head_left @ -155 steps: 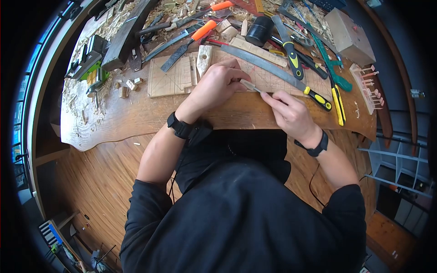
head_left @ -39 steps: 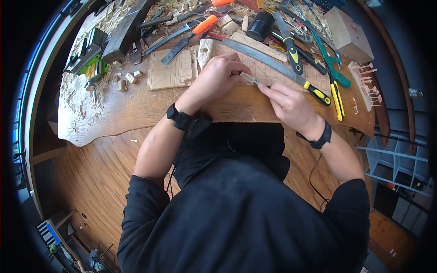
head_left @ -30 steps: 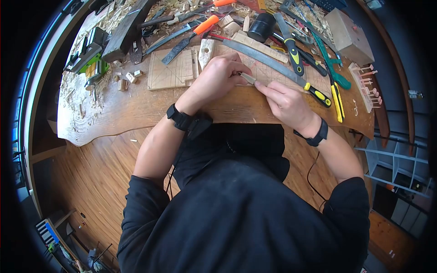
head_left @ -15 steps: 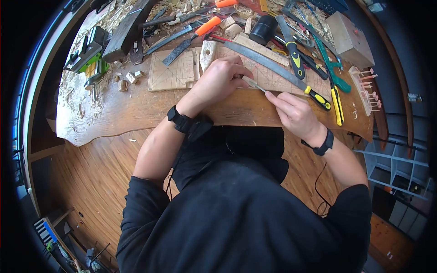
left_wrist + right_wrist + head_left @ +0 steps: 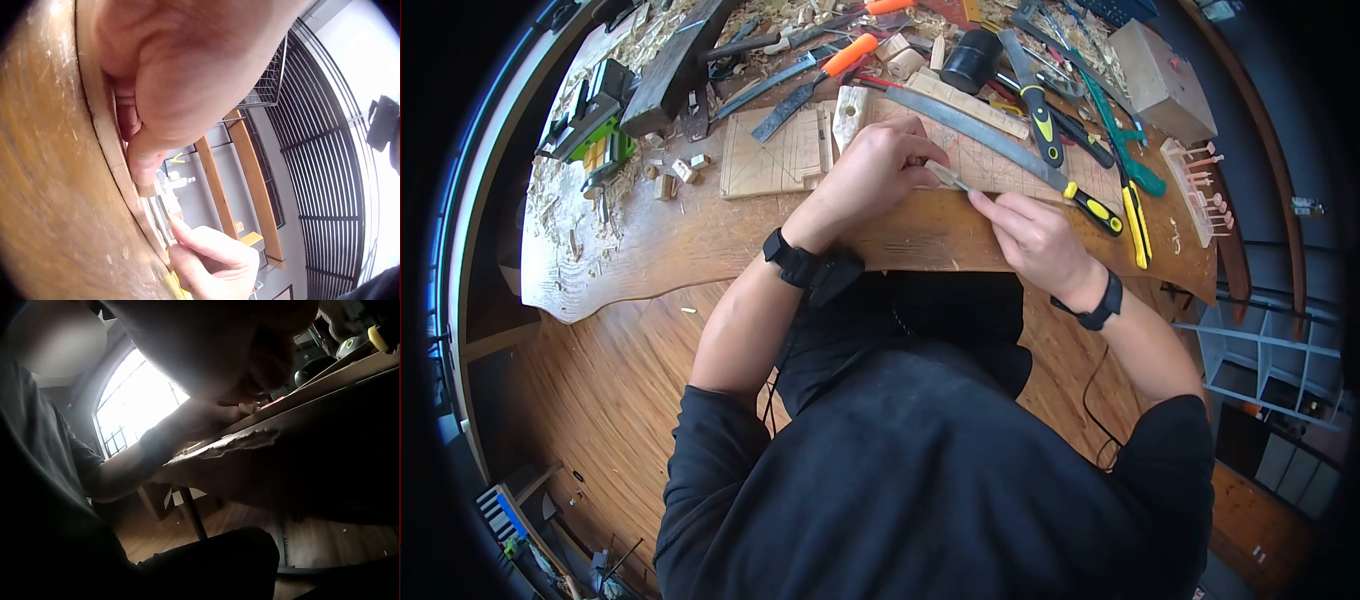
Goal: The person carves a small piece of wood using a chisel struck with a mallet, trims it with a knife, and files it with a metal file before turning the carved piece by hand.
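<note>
In the head view my left hand [image 5: 878,170] pinches a small pale wood piece [image 5: 940,172] over the near edge of a thin marked board [image 5: 775,160]. The piece [image 5: 147,189] sticks out beyond the thumb in the left wrist view. My right hand [image 5: 1035,235] pinches a slim grey metal tool [image 5: 963,187], its far end lying along the piece; I cannot tell its exact kind. Most of the tool is hidden in the fingers. In the right wrist view the right hand [image 5: 219,350] is a dark shape close to the camera.
Across the wooden bench [image 5: 650,255] lie a long rasp [image 5: 980,130], an orange-handled chisel [image 5: 805,95], a black mallet head [image 5: 972,60] and a yellow utility knife [image 5: 1138,225]. A holed wood block [image 5: 850,115] stands behind my left hand. A small vise [image 5: 600,140] and shavings are at left.
My right hand slid in toward the wood piece, drew back to the lower right half a second ago, and is now closer again. The left hand stays in place, pinching the piece.
</note>
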### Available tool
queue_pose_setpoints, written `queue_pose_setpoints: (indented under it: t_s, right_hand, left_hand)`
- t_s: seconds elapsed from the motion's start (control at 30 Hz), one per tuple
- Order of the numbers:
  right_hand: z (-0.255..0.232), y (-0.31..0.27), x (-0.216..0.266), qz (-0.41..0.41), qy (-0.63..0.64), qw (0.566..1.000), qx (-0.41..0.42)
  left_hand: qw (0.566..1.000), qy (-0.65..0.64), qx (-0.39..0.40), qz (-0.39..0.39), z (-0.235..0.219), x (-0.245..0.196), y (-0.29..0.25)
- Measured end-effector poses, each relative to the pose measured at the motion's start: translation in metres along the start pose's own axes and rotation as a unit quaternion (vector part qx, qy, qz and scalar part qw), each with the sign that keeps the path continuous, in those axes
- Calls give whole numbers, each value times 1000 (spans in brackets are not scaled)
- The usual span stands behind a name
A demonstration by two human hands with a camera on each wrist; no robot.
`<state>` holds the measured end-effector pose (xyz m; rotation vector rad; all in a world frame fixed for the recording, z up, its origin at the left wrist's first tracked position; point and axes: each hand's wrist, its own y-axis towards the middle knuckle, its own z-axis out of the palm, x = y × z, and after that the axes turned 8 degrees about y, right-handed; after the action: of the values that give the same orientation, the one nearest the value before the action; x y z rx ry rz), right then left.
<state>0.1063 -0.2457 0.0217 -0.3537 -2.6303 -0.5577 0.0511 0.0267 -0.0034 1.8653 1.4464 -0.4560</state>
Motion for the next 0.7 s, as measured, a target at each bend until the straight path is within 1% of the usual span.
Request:
queue_pose_setpoints:
  t_s: [0.1,0.23,0.33,0.4,0.43,0.5,0.53,0.6,0.63,0.67,0.7]
  right_hand:
    - [5,8,0,-8,7,1000,-12]
    - [-11,-9,0,-5,13,1000,-11]
    - [-29,-33,2,-12,-17,1000,-20]
    - [-36,-42,7,30,-22,997,-62]
    - [-36,-45,7,38,-27,996,-81]
    - [-33,-48,8,40,-33,993,-106]
    - [-32,-46,7,41,-40,990,-127]
    - [-31,-34,5,27,-34,985,-168]
    - [-33,-25,4,33,-38,981,-187]
    - [-35,-14,4,38,-41,977,-206]
    - [-37,1,6,66,4,969,-240]
  left_hand:
    - [1000,-17,4,-14,-3,-3,1]
    - [1000,-4,7,-11,-5,-4,2]
    - [1000,-11,1,-8,-1,-2,1]
    - [1000,-16,-5,-20,-1,-4,1]
    - [1000,-12,-5,-15,-2,-5,2]
    - [997,2,39,-70,-5,-9,5]
    - [997,11,36,-62,-8,-13,7]
    - [997,-26,0,-69,-17,-21,16]
    - [995,-73,-24,-61,-19,-15,24]
    - [986,-146,-51,-61,-23,-14,35]
    - [967,-227,-73,-84,-34,-23,49]
